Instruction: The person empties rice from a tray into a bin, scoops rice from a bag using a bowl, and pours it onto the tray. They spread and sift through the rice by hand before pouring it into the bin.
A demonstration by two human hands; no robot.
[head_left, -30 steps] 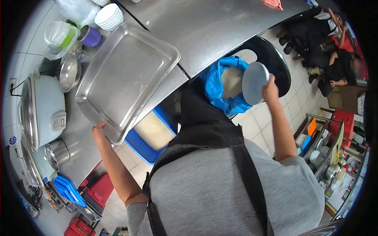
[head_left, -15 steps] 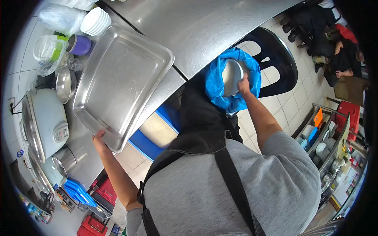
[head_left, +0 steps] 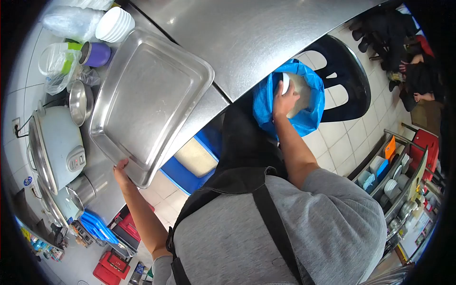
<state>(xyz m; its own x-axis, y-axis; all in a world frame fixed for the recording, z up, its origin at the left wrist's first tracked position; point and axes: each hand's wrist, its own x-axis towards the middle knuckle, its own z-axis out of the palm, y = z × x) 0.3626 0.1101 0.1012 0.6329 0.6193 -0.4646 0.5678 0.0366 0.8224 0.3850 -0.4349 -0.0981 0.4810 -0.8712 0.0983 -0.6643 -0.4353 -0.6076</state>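
My left hand grips the near corner of a large, empty metal tray that lies on the steel counter. Inside an open blue bag, my right hand is closed on a white bowl, of which only the rim side shows. Pale grains fill the bag around the bowl. The bag rests at a black chair beside the counter's edge. Below the counter, a blue bin holds more pale grains.
A rice cooker, a metal bowl, a purple cup and stacked white bowls line the counter's left. The black chair stands right, with a dish rack beyond. People sit at the upper right.
My right hand has moved from beside the bag down into it, and the bowl has tipped onto its side in the grains. My left hand stays on the tray corner.
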